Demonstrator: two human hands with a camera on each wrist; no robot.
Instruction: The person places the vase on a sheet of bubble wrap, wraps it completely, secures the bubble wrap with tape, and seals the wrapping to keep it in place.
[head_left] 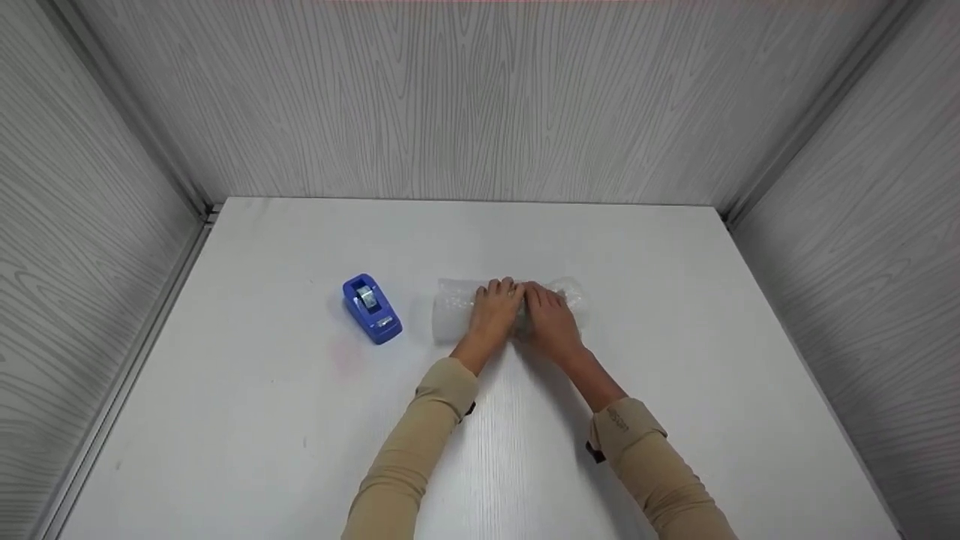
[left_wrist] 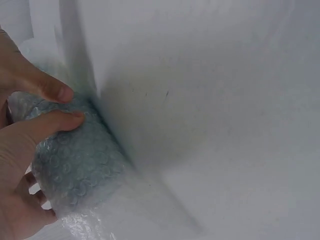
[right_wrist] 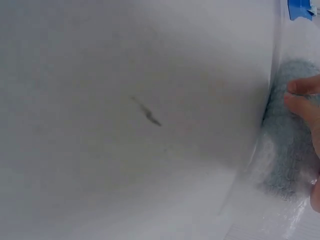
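Note:
A bundle rolled in clear bubble wrap [head_left: 452, 313] lies crosswise on the white table. My left hand [head_left: 493, 313] grips its middle from above, thumb on the near side and fingers over the far side. Close beside it, my right hand [head_left: 553, 321] holds the roll the same way, nearer its right end. In the left wrist view, the bubble wrap [left_wrist: 82, 162] shows a blue-green tint under both thumbs. Loose film sticks out past the ends. The right wrist view shows the wrapped bundle [right_wrist: 285, 145] as grey-blue; what lies inside cannot be made out.
A blue tape dispenser [head_left: 373, 309] with a roll of tape stands on the table [head_left: 262, 420], left of the bundle. Grey wood-grain panels [head_left: 465, 105] rise at the back and on both sides.

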